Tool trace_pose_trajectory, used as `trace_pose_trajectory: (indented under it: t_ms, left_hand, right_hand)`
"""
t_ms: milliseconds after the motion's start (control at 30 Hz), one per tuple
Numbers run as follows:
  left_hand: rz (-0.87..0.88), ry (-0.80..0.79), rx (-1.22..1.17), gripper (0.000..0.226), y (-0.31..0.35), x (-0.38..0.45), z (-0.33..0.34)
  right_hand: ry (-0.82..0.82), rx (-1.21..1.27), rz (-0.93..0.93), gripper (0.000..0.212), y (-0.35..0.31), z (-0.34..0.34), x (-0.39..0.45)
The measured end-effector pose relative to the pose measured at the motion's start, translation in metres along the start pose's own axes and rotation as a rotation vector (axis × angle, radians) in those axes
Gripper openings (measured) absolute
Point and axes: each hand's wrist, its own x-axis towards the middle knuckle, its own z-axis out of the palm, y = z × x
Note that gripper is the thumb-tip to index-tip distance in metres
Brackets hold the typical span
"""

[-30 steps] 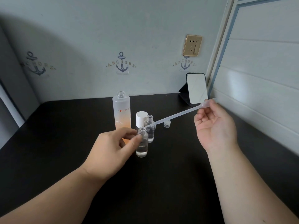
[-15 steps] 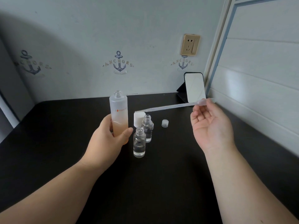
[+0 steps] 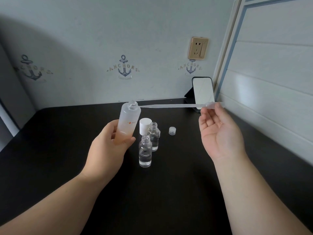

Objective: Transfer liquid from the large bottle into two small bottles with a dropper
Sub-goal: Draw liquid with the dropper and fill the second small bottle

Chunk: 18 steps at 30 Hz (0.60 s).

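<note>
Two bare hands over a black worktop (image 3: 50, 150), one holding a large bottle, the other a dropper.

Going left to right: the left hand (image 3: 108, 146) has its grip wrapped round the lower part of a tall frosted plastic bottle with an orange tint at its base (image 3: 128, 122), open-necked and tilted right; its bottom is hidden by the fingers. A white round cap (image 3: 144, 124) stands partly hidden behind two small clear glass bottles (image 3: 145, 151), both uncapped and holding clear liquid. A small clear cap (image 3: 172, 130) lies near them. A long translucent plastic dropper (image 3: 169, 106) lies almost level, its tip at the large bottle's mouth; whether it enters is unclear. The right hand (image 3: 218, 133) pinches the dropper's bulb, palm up. Behind stands a small mirror on a black stand (image 3: 202, 92).
</note>
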Motion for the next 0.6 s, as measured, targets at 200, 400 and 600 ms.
trace_pose_trajectory:
  t_ms: [200,400,600]
  left_hand:
    - [0.031,0.012,0.019,0.054,0.0026,-0.0005,-0.0018]
    - [0.066,0.041,0.064,0.054,0.0035,-0.0005,-0.0025]
    - [0.114,0.085,0.150,0.046,-0.0050,0.0013,-0.0026]
  right_hand:
    - [0.007,0.002,-0.018,0.021,-0.0020,0.0008,-0.0010]
    - [0.041,-0.020,-0.026,0.020,-0.0026,0.0029,-0.0020]
    - [0.047,-0.079,-0.063,0.024,-0.0044,0.0036,-0.0038]
